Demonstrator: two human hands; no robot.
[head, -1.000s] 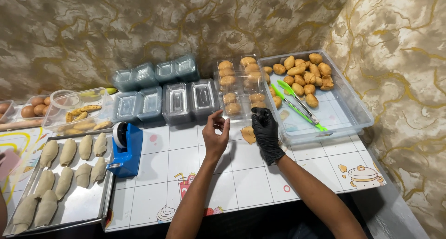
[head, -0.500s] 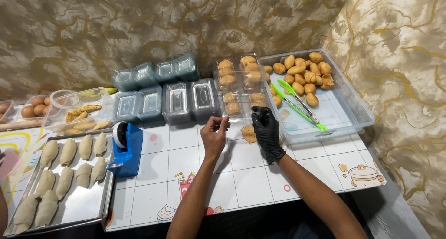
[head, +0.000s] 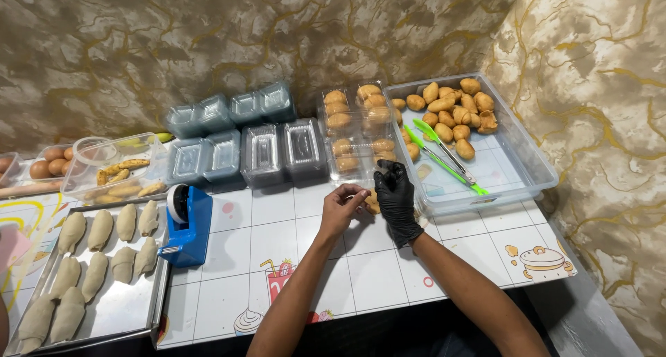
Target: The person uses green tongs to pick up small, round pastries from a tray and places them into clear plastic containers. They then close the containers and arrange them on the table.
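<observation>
Fingers of the bare left hand [head: 342,206] and black-gloved right hand [head: 395,194] close together on a thin clear pastry box [head: 371,197] on the desk [head: 291,232], probably light, flexible, best pinched at its rim.

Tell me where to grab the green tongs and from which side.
Grip the green tongs near their lower end by the tub's front right, probably the joined end, coming from above. They lie flat and slanted on bare tub floor there, clear of the fried pastries crowding the upper end. The gloved right hand is nearest.
</observation>
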